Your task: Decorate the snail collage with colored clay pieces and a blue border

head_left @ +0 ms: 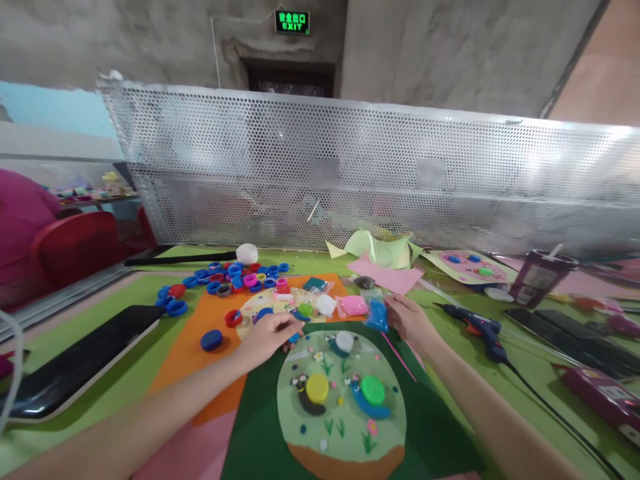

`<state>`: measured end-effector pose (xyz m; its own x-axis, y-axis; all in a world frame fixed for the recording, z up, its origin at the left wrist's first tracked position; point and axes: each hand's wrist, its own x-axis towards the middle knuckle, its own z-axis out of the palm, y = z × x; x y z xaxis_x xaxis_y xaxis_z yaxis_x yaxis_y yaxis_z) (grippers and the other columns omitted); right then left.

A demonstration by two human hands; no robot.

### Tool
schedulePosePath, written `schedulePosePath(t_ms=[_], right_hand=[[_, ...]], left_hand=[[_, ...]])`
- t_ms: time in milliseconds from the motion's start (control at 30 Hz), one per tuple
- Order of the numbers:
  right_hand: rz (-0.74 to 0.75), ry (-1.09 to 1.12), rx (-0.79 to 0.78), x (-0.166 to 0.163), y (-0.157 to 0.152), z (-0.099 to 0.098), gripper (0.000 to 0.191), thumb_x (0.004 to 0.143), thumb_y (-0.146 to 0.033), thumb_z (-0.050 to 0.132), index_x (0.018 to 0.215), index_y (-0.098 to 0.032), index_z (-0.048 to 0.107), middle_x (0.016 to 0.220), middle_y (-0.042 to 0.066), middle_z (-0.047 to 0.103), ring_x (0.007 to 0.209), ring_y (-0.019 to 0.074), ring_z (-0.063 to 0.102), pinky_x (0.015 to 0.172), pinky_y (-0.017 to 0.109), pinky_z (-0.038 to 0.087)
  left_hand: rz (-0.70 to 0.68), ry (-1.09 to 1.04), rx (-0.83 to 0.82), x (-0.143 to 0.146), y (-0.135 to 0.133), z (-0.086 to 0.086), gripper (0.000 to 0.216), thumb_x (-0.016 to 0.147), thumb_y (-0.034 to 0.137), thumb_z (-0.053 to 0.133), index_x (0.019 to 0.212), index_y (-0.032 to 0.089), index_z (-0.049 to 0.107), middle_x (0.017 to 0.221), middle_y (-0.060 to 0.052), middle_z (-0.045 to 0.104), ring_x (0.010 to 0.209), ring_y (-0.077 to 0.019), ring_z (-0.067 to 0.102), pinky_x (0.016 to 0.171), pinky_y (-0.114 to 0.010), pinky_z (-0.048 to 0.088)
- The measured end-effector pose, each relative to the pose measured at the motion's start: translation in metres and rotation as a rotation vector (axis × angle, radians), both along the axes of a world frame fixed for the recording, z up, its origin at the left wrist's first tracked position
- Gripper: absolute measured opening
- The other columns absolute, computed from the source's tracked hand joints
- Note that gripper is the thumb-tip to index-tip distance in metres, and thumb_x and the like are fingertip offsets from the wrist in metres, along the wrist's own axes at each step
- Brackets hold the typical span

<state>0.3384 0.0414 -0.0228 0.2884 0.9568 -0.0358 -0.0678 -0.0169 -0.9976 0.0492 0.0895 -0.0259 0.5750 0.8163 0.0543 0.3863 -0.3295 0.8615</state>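
Observation:
My left hand (pixel 270 333) rests on the table with its fingers pinched together near a blue bottle cap at the top edge of the dark green felt sheet (pixel 430 427). My right hand (pixel 407 317) is closed on a small plastic bag of blue clay (pixel 376 313). Between and below the hands lies a pale green felt circle (pixel 340 393) with snails made from a yellow cap (pixel 317 387), a green cap (pixel 373 390) and a white cap (pixel 345 341). A pink clay bag (pixel 353 305) lies just left of the blue one.
Several blue, red and pink bottle caps (pixel 225 280) are scattered at the back left on orange felt (pixel 200 333). A blue glue gun (pixel 480 328) with its cord lies right. A dark tablet (pixel 85 357) sits left, a purple cup (pixel 537 277) back right. A perforated metal screen (pixel 350 180) borders the table.

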Motion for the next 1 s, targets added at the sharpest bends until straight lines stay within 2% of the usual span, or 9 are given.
schedulePosePath(t_ms=[67, 200, 333, 433, 567, 667, 767, 833, 1000], right_hand=[[-0.028, 0.012, 0.024, 0.002, -0.002, 0.005, 0.027, 0.09, -0.032, 0.054, 0.111, -0.016, 0.054, 0.107, 0.006, 0.058, 0.087, 0.0184, 0.06, 0.073, 0.037, 0.052], [-0.071, 0.011, 0.049, 0.001, -0.009, 0.011, 0.022, 0.09, -0.031, 0.054, 0.105, -0.014, 0.056, 0.098, 0.004, 0.06, 0.078, 0.0151, 0.06, 0.066, 0.032, 0.052], [-0.074, -0.006, 0.043, -0.008, -0.016, 0.017, 0.018, 0.088, -0.033, 0.054, 0.091, -0.015, 0.055, 0.08, 0.0, 0.06, 0.059, 0.0111, 0.059, 0.051, 0.024, 0.05], [0.003, -0.055, 0.04, -0.023, -0.024, 0.023, 0.024, 0.081, -0.043, 0.056, 0.082, -0.02, 0.05, 0.064, -0.004, 0.057, 0.044, 0.0132, 0.058, 0.036, 0.023, 0.046], [0.139, -0.204, 0.041, -0.046, -0.037, 0.031, 0.028, 0.08, -0.049, 0.05, 0.075, -0.021, 0.048, 0.054, -0.006, 0.051, 0.033, 0.0142, 0.053, 0.027, 0.023, 0.038], [0.183, -0.346, 0.095, -0.056, -0.045, 0.034, 0.03, 0.085, -0.048, 0.042, 0.074, -0.021, 0.048, 0.058, -0.005, 0.049, 0.037, 0.0127, 0.053, 0.03, 0.022, 0.037], [0.171, -0.509, 0.199, -0.058, -0.05, 0.036, 0.028, 0.087, -0.042, 0.041, 0.069, -0.021, 0.047, 0.063, -0.003, 0.046, 0.053, 0.0122, 0.052, 0.046, 0.022, 0.042], [0.165, -0.614, 0.249, -0.056, -0.053, 0.038, 0.028, 0.089, -0.037, 0.038, 0.068, -0.021, 0.046, 0.062, -0.003, 0.044, 0.057, 0.0124, 0.049, 0.053, 0.022, 0.04], [0.184, -0.843, 0.284, -0.059, -0.06, 0.04, 0.02, 0.09, -0.027, 0.037, 0.074, -0.021, 0.048, 0.061, -0.003, 0.048, 0.053, 0.0129, 0.044, 0.051, 0.024, 0.032]], left_hand=[[0.02, -0.028, 0.004, -0.001, -0.002, 0.001, 0.028, 0.087, 0.041, 0.053, 0.083, 0.013, 0.06, 0.069, 0.0, 0.059, 0.055, -0.0117, 0.056, 0.051, -0.023, 0.047], [0.035, -0.066, 0.011, 0.0, -0.004, 0.004, 0.038, 0.072, 0.038, 0.064, 0.103, 0.016, 0.059, 0.074, 0.0, 0.062, 0.058, -0.0145, 0.059, 0.056, -0.026, 0.05], [0.035, -0.075, 0.052, 0.001, -0.006, 0.008, 0.032, 0.076, 0.038, 0.057, 0.1, 0.018, 0.061, 0.077, -0.001, 0.063, 0.056, -0.0146, 0.06, 0.061, -0.029, 0.051], [0.033, -0.084, 0.115, 0.005, -0.01, 0.014, 0.026, 0.082, 0.039, 0.048, 0.094, 0.018, 0.06, 0.078, -0.002, 0.062, 0.058, -0.0153, 0.06, 0.06, -0.029, 0.051], [-0.014, -0.097, 0.224, 0.019, -0.024, 0.033, 0.02, 0.086, 0.032, 0.043, 0.095, 0.021, 0.056, 0.099, -0.005, 0.059, 0.08, -0.0182, 0.06, 0.068, -0.029, 0.05], [-0.115, -0.076, 0.296, 0.036, -0.038, 0.05, 0.012, 0.083, 0.026, 0.05, 0.092, 0.022, 0.057, 0.098, -0.003, 0.057, 0.084, -0.0182, 0.057, 0.07, -0.028, 0.047], [-0.212, -0.06, 0.322, 0.052, -0.048, 0.06, 0.007, 0.081, 0.021, 0.053, 0.085, 0.022, 0.058, 0.087, 0.0, 0.057, 0.077, -0.0159, 0.054, 0.064, -0.024, 0.044], [-0.223, -0.058, 0.315, 0.059, -0.051, 0.06, 0.005, 0.08, 0.02, 0.053, 0.081, 0.021, 0.058, 0.082, 0.0, 0.056, 0.07, -0.0149, 0.052, 0.059, -0.023, 0.041], [-0.173, -0.079, 0.234, 0.059, -0.047, 0.048, 0.013, 0.078, 0.029, 0.059, 0.083, 0.018, 0.062, 0.081, -0.002, 0.055, 0.063, -0.0141, 0.05, 0.056, -0.024, 0.04]])
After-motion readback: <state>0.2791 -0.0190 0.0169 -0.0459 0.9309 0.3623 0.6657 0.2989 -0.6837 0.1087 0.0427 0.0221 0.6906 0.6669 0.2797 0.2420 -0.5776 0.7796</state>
